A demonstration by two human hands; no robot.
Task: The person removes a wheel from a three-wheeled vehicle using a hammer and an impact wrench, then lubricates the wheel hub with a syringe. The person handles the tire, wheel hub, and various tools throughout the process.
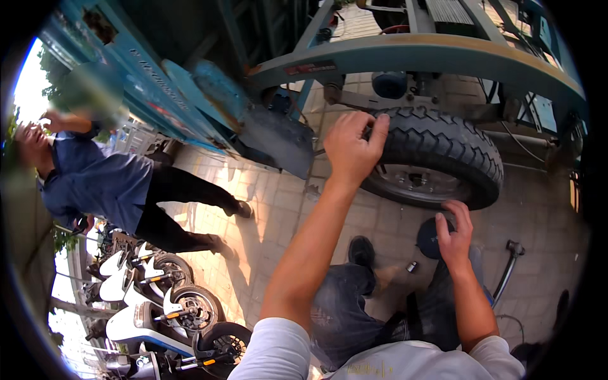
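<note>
A black tyre (437, 136) with chunky tread stands on a grey metal wheel (421, 180) under a blue-green vehicle frame (411, 57). At the tyre's left upper edge is my left hand (354, 149), its fingers bent and the thumb apart, with nothing seen in it. Whether it presses on the rubber, I cannot tell. My right hand (456, 237) hangs just below the tyre's lower edge, fingers curved and spread from the thumb, holding nothing. On the paving between my feet lies a small metal socket (412, 266). A long-handled wrench (508, 272) lies right of my right forearm.
To the left, a person (107, 177) in a dark blue shirt stands on the paving. Several white motorbikes (149, 323) are parked at the lower left. A blue vehicle panel (145, 82) slants across the upper left, and a dark mudguard (278, 139) hangs beside my left hand.
</note>
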